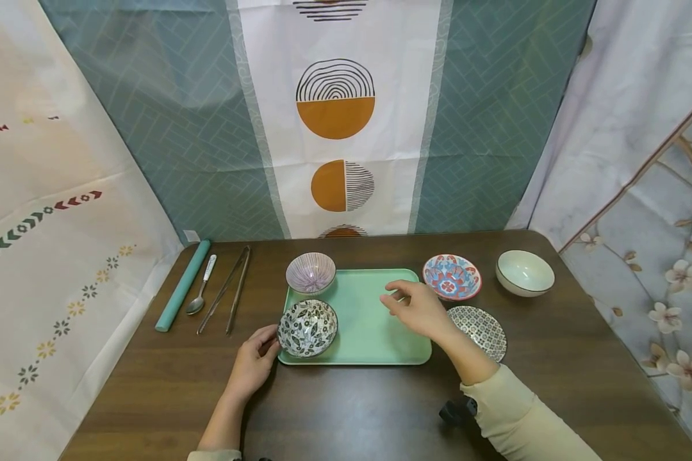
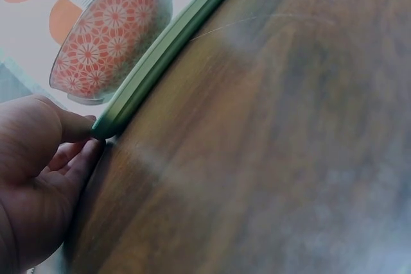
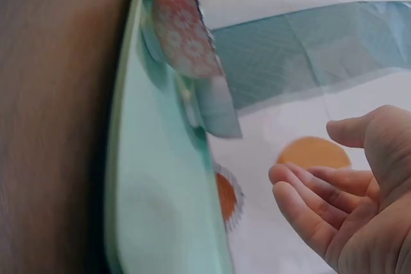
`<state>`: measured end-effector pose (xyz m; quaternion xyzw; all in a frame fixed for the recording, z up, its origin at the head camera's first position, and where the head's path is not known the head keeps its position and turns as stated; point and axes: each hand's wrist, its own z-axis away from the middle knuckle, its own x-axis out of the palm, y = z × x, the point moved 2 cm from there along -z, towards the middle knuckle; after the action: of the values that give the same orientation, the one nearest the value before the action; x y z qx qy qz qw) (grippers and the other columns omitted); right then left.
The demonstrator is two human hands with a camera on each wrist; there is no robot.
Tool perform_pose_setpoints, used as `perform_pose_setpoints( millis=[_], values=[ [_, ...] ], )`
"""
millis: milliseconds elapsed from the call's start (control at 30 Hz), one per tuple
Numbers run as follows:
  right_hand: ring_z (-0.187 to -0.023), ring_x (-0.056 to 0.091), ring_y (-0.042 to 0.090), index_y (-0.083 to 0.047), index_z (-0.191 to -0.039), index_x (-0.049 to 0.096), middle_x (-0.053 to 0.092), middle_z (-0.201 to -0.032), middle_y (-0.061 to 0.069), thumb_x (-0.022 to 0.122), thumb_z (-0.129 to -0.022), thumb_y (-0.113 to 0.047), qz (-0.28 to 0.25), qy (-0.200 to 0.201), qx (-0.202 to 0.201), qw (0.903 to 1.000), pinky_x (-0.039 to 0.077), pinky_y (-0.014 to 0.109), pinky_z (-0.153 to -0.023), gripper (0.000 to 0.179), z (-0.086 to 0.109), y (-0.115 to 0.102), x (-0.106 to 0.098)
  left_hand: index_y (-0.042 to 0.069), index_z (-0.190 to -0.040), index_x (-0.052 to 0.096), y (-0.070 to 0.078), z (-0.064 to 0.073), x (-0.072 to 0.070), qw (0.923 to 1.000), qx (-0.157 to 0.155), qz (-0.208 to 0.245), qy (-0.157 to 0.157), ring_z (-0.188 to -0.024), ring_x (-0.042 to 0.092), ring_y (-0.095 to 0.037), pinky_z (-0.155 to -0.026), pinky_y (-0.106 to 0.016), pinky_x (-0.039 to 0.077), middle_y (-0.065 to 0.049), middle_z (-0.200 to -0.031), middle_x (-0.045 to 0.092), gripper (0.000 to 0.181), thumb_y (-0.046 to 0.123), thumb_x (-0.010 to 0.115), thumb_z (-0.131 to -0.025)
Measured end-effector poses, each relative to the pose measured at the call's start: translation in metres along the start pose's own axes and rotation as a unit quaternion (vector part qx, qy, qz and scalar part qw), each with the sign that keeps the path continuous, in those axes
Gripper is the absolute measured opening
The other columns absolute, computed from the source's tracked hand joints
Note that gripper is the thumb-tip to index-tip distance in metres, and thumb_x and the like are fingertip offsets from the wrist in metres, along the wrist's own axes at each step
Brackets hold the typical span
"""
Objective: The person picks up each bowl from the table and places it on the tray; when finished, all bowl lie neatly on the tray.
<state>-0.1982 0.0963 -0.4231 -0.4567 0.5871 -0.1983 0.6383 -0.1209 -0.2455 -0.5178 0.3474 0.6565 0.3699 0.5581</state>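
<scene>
A green tray (image 1: 375, 320) lies on the table. At its front left corner sits a bowl (image 1: 307, 328) with dark leaf patterns inside; the left wrist view shows its red floral outside (image 2: 115, 36). My left hand (image 1: 255, 362) is beside this bowl, its thumb and fingers pinching the tray's rim (image 2: 106, 126). Over the right half of the tray, my right hand (image 1: 418, 308) hovers with loosely bent, parted fingers and holds nothing, as the right wrist view of that hand (image 3: 353, 203) also shows. A purple-striped bowl (image 1: 311, 273) is at the tray's back left corner.
Right of the tray are a red-and-blue bowl (image 1: 452, 277), a pale bowl (image 1: 525, 273) and a patterned plate (image 1: 480, 330), partly behind my right forearm. On the left lie tongs (image 1: 238, 288), a spoon (image 1: 202, 286) and a teal roll (image 1: 183, 285). Fabric hangs behind the table.
</scene>
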Motion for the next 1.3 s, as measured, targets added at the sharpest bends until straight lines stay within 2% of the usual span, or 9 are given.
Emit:
perform_pose_setpoints(
  millis=[333, 567, 667, 867, 933, 1000, 1067, 1167, 1300],
  values=[
    [-0.081, 0.072, 0.027, 0.004, -0.126, 0.066, 0.074, -0.091, 0.01, 0.066, -0.1, -0.026, 0.035, 0.045, 0.006, 0.9984, 0.056, 0.032, -0.066, 0.04, 0.01, 0.021, -0.057, -0.011, -0.13, 0.061, 0.002, 0.001, 0.0, 1.0, -0.001, 0.002, 0.0, -0.119, 0.061, -0.032, -0.097, -0.032, 0.053, -0.022, -0.133, 0.061, 0.034, -0.01, 0.061, -0.096],
    [-0.091, 0.072, 0.033, 0.006, -0.126, 0.066, 0.074, -0.103, 0.02, 0.064, -0.1, -0.029, 0.092, 0.103, 0.013, 0.9903, 0.058, 0.04, -0.072, 0.043, 0.016, 0.041, -0.101, -0.01, -0.13, 0.062, 0.001, 0.0, 0.0, 1.0, 0.007, 0.004, -0.001, -0.119, 0.061, -0.032, -0.098, -0.033, 0.053, -0.021, -0.133, 0.061, 0.034, -0.009, 0.061, -0.096],
    [-0.093, 0.071, 0.036, 0.005, -0.124, 0.067, 0.073, -0.106, 0.022, 0.063, -0.101, -0.03, 0.099, 0.128, 0.012, 0.9867, 0.057, 0.036, -0.072, 0.042, 0.02, 0.051, -0.117, -0.01, -0.13, 0.062, 0.001, 0.0, 0.0, 0.9999, 0.007, 0.007, -0.002, -0.12, 0.06, -0.032, -0.098, -0.029, 0.053, -0.021, -0.134, 0.06, 0.034, -0.01, 0.061, -0.096],
    [-0.071, 0.07, 0.011, 0.008, -0.124, 0.065, 0.073, -0.1, 0.026, 0.061, -0.103, -0.032, 0.095, 0.158, 0.039, 0.9821, 0.055, 0.02, -0.056, 0.046, 0.029, 0.08, -0.141, -0.01, -0.129, 0.062, 0.001, 0.0, 0.0, 0.9999, 0.008, 0.012, -0.004, -0.12, 0.06, -0.031, -0.097, -0.024, 0.052, -0.021, -0.133, 0.061, 0.033, -0.01, 0.061, -0.096],
    [-0.069, 0.069, 0.01, 0.009, -0.123, 0.066, 0.073, -0.098, 0.025, 0.06, -0.103, -0.032, 0.106, 0.175, 0.052, 0.9775, 0.053, 0.02, -0.06, 0.046, 0.032, 0.091, -0.147, -0.01, -0.13, 0.062, 0.001, 0.0, 0.0, 0.9999, 0.007, 0.01, -0.005, -0.121, 0.06, -0.032, -0.098, -0.028, 0.053, -0.02, -0.133, 0.061, 0.034, -0.009, 0.061, -0.096],
    [-0.075, 0.07, 0.02, 0.008, -0.122, 0.067, 0.074, -0.097, 0.024, 0.06, -0.103, -0.032, 0.125, 0.2, 0.062, 0.97, 0.053, 0.03, -0.074, 0.044, 0.035, 0.101, -0.152, -0.009, -0.13, 0.062, 0.001, 0.0, 0.0, 0.9999, 0.004, 0.01, -0.007, -0.121, 0.06, -0.032, -0.099, -0.03, 0.053, -0.02, -0.133, 0.06, 0.034, -0.008, 0.061, -0.096],
    [-0.086, 0.068, 0.036, 0.007, -0.12, 0.069, 0.074, -0.097, 0.025, 0.061, -0.102, -0.03, 0.14, 0.223, 0.07, 0.9621, 0.047, 0.048, -0.089, 0.042, 0.038, 0.11, -0.157, -0.009, -0.131, 0.062, 0.001, 0.0, 0.0, 0.9999, 0.001, 0.011, -0.008, -0.121, 0.06, -0.032, -0.099, -0.032, 0.052, -0.02, -0.134, 0.06, 0.034, -0.008, 0.061, -0.096],
    [-0.095, 0.062, 0.048, 0.008, -0.118, 0.068, 0.072, -0.1, 0.028, 0.06, -0.101, -0.028, 0.154, 0.247, 0.084, 0.953, 0.034, 0.063, -0.095, 0.041, 0.042, 0.122, -0.163, -0.009, -0.131, 0.062, 0.001, 0.0, -0.001, 0.9998, -0.003, 0.016, -0.007, -0.121, 0.06, -0.032, -0.1, -0.033, 0.052, -0.02, -0.134, 0.06, 0.035, -0.009, 0.061, -0.096],
    [-0.092, 0.063, 0.045, 0.008, -0.117, 0.07, 0.072, -0.1, 0.028, 0.061, -0.1, -0.026, 0.161, 0.281, 0.108, 0.9397, 0.041, 0.054, -0.089, 0.038, 0.046, 0.134, -0.171, -0.01, -0.13, 0.061, 0.002, 0.001, -0.001, 0.9998, -0.001, 0.018, -0.006, -0.121, 0.06, -0.032, -0.099, -0.029, 0.052, -0.021, -0.134, 0.06, 0.034, -0.01, 0.061, -0.096]
  ],
)
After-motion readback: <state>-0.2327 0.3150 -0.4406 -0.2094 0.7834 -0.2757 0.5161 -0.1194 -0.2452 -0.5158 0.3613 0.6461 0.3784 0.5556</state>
